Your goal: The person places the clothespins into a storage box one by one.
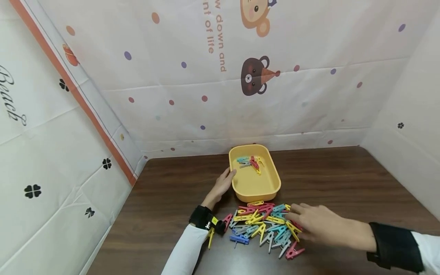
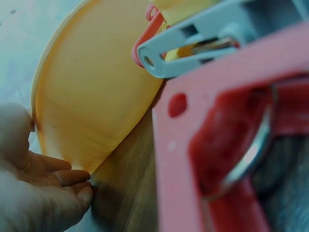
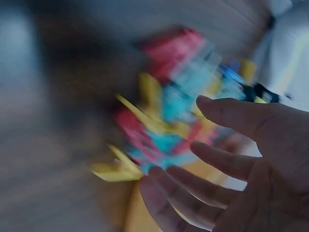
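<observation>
Left hand (image 1: 224,183) flat against yellow tray (image 1: 255,187), steadying it mid-tabletop. Right hand (image 1: 316,223) spread, fingers apart, over clothespin pile (image 1: 264,225) near front edge; contact unclear, wrist view blurred.

This looks like a makeshift recording booth rather than a lived-in room: a dark brown wooden table (image 1: 343,179) is closed in on the left, far and right sides by hanging white printed sheets (image 1: 309,107), creased from folding and patterned with coloured dots, cartoon bears, black clovers and orange lettering. An orange-striped seam (image 1: 86,103) shows where the left sheet meets the far one. Black wrist straps (image 1: 395,246) carrying cameras on the person's arms fit a staged data-collection setup.
</observation>
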The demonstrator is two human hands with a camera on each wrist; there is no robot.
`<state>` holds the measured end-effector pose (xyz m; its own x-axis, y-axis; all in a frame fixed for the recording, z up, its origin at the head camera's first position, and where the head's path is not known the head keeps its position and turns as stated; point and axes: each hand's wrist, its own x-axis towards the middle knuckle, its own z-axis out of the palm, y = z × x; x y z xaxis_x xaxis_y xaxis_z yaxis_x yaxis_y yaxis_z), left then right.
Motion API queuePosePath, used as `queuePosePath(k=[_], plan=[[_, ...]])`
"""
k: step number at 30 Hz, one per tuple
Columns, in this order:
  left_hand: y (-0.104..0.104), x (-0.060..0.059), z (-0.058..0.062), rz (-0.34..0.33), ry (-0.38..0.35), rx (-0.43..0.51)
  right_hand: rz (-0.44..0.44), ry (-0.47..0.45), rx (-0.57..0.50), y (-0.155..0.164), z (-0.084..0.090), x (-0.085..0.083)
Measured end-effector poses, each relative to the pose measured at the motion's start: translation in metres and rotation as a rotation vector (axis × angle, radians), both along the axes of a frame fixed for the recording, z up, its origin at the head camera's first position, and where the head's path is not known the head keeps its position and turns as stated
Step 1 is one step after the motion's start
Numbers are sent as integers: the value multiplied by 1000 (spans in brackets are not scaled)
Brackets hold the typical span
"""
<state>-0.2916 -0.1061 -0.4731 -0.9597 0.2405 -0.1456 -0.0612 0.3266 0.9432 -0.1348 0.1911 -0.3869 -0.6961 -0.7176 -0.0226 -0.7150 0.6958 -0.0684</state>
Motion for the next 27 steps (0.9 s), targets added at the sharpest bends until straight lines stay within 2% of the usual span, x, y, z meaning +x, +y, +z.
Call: queuePosePath(k=[3, 7, 11, 16, 22, 27], plan=[[-1, -1, -1, 12, 9, -5, -3, -37, -3, 8, -18, 1], [-2, 0, -2, -6, 25, -7, -8, -66, -47, 11, -30, -3], [-1, 1, -3, -21, 31, -1, -39, -140, -115, 11, -35, -7], [-1, 3, -4, -15, 36, 11, -60, -185, -167, 11, -41, -13], [-3, 6, -5, -8, 30, 7, -44, -201, -229, 14, -47, -13], [-2, 3, -2, -7, 35, 3, -63, -165, -213, 17, -45, -11]])
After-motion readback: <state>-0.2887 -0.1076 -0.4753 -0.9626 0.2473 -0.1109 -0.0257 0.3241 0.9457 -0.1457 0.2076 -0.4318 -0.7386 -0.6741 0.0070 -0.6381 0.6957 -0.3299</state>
